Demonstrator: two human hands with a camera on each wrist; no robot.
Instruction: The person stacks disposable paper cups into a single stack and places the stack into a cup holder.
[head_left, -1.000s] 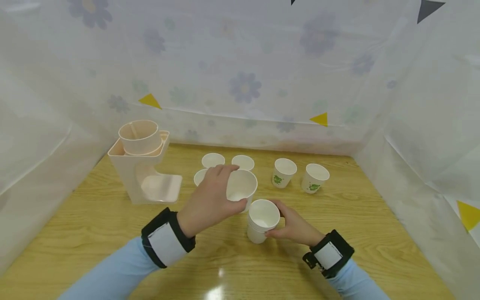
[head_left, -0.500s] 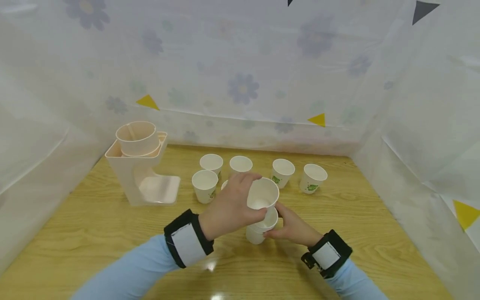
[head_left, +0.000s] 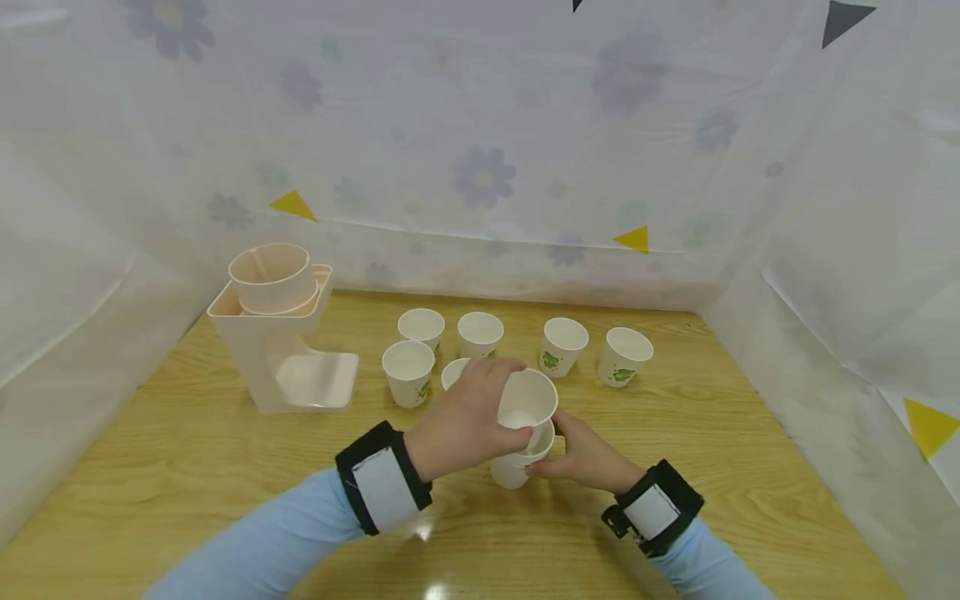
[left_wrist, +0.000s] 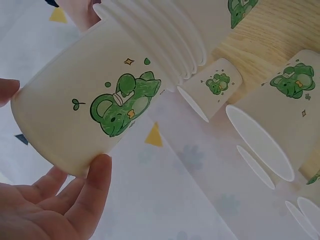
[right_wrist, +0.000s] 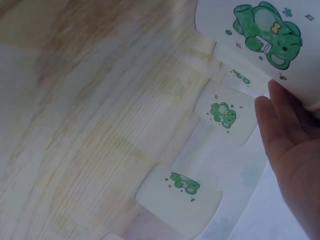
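Observation:
My left hand (head_left: pixel 465 421) grips a white paper cup (head_left: pixel 528 398) near its rim, thumb and fingers on opposite sides. The cup's lower part dips into the top of a short stack of paper cups (head_left: pixel 509 474). Around that stack curl the fingers of my right hand (head_left: pixel 588 454), just below its top rims. A green bear is printed on the left hand's cup, plain in the left wrist view, where several stacked rims (left_wrist: pixel 172 47) encircle its lower end. The right wrist view shows the bear-printed stack wall (right_wrist: pixel 270 32) against the right fingers (right_wrist: pixel 280 117).
Behind the hands stand several single paper cups, among them a front-left cup (head_left: pixel 408 373), a partly hidden cup (head_left: pixel 454 372) and a far-right cup (head_left: pixel 625 358). A cream-coloured dispenser-like stand (head_left: pixel 262 350) with a round top is at the left. Flowered sheeting (head_left: pixel 480 250) encloses the wooden table (head_left: pixel 187 467).
The left hand has carried its cup rightward and down, from beside the stack into its top. The right hand keeps its hold on the stack. Cups behind the left hand have come into view.

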